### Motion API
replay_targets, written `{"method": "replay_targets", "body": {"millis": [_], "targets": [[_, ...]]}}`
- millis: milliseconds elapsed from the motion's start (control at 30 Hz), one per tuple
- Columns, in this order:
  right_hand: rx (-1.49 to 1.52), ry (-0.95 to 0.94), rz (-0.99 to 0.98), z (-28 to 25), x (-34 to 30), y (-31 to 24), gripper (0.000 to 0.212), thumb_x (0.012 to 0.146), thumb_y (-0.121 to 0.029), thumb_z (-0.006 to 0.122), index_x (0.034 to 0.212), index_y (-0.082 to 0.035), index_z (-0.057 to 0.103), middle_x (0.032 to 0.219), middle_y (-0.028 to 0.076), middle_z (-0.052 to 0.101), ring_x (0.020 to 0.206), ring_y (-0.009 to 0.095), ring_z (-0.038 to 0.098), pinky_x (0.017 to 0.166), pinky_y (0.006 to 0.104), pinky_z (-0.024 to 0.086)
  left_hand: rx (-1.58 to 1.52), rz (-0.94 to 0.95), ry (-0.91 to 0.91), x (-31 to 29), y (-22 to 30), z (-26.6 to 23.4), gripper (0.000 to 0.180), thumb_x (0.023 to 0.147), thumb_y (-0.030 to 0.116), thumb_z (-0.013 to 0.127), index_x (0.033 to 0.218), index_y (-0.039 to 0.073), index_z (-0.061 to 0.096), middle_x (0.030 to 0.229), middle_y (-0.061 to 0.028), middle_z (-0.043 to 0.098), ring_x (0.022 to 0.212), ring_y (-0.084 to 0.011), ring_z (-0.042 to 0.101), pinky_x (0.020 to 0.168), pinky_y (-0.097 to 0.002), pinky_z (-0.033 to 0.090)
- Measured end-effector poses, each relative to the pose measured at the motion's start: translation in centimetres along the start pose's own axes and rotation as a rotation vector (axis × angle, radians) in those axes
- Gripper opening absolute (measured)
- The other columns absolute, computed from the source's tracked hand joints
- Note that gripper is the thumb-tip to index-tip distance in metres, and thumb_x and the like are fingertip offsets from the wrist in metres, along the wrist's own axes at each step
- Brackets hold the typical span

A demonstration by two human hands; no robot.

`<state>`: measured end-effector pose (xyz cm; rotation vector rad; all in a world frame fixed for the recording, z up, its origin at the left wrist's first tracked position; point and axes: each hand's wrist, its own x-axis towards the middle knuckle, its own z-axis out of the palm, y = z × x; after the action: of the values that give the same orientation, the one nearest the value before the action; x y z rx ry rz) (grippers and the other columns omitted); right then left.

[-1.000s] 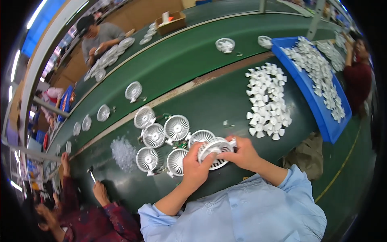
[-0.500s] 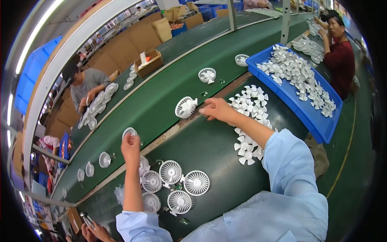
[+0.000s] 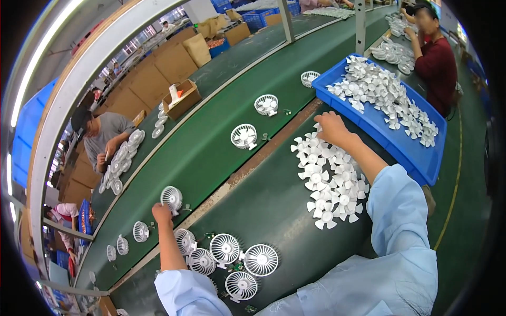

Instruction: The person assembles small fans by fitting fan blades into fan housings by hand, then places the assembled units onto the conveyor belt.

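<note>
My left hand is closed at the lower edge of a white round fan housing on the green conveyor belt; its fingertips are partly hidden. Over the far end of a pile of white fan blades, my right hand has its fingers bent down and pinched on a white fan blade. Another fan housing, further along the belt, has a fan blade seated in it. Beside my left forearm, several slatted fan housings lie on the dark table with small green circuit boards.
A blue tray heaped with fan blades stands at the right. More housings sit along the belt. Across it, a person in grey works by stacked white parts; another in dark red is at the far right. A metal post rises beyond the tray.
My right hand has moved right, from the fan housing on the belt to the pile of blades. My left hand has shifted down to that nearer housing's lower edge. The view has turned slightly.
</note>
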<state>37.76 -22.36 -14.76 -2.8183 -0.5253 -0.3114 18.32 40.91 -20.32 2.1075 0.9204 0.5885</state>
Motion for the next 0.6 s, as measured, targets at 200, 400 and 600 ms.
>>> {"method": "replay_targets", "body": {"millis": [200,400,600], "targets": [[0.311,0.138,0.088,-1.6,-3.3,0.5,0.042,0.068,0.006,0.064,0.109,-0.002,0.063,0.099,0.020,0.059,0.094,0.036,0.057,0.082,0.0442,0.048,-0.614,-0.176,-0.202,-11.2,11.4,-2.3,0.014,0.092,0.010,0.054,0.097,-0.001,0.060,0.081,-0.0059,0.065,0.062,-0.0142,0.061,0.050,-0.0264,0.047],[0.310,0.537,-0.440,-3.8,-8.7,-7.2,0.037,0.070,0.005,0.065,0.105,0.000,0.058,0.088,0.016,0.055,0.087,0.036,0.056,0.074,0.0432,0.048,-0.838,-0.232,-0.395,-26.0,14.3,-8.1,0.023,0.097,0.023,0.058,0.107,0.002,0.060,0.094,-0.0056,0.067,0.074,-0.0131,0.064,0.054,-0.0273,0.051],[0.317,0.112,-0.932,-1.3,-20.0,-15.3,0.031,0.074,-0.004,0.065,0.104,0.000,0.060,0.092,0.013,0.059,0.084,0.028,0.061,0.067,0.0368,0.052,-1.046,-0.319,-0.508,-35.5,13.9,-6.4,0.024,0.097,0.018,0.057,0.116,0.002,0.055,0.103,-0.0087,0.066,0.085,-0.0189,0.068,0.068,-0.0339,0.059]]}}
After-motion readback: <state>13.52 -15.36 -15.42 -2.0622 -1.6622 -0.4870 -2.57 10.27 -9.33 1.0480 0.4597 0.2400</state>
